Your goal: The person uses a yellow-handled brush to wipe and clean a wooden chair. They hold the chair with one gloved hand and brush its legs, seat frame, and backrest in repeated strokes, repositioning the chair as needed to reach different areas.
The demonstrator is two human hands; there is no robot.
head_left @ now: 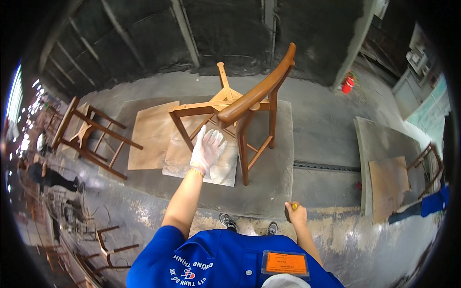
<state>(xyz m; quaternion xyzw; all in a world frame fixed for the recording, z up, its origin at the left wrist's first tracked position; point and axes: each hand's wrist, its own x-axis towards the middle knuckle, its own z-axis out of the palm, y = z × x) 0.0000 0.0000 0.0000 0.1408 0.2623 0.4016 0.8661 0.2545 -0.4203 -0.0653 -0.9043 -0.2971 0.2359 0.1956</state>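
A big dark wall (230, 33) runs along the far side; the grey floor (326, 139) spreads out below it; a wide, low board (269, 192) lies on the floor in front of the person; the wooden chair (249, 100) is on that board, near the middle of the view, and it seems to stand on its legs.

To handle the chair well, I think it is best to hold it by a strong bar; to touch it softly with the gloved side, so the wood does not get marks; to turn it slowly, so no foot slips off the board; and to mind the curved top rail (269, 82), which sticks up high and could get bumped.

The chair's back is on the near right side, so its front seems to point left and away from the person; its tall, long way goes up from the board; the top rail slants from the middle of the view up to the far right; the pale seat bars (201, 108) sit lower down.

Another chair frame (103, 139) is off to the left; a brown cardboard sheet (146, 132) and a paler sheet (218, 174) lie flat on the board.

The left hand (208, 151) wears a thin white glove, with its fingers spread wide and nothing in them; I cannot tell if it touches the chair; the right hand (298, 216) is bare and curled round a small yellow-ended thing (294, 206), too small to name.
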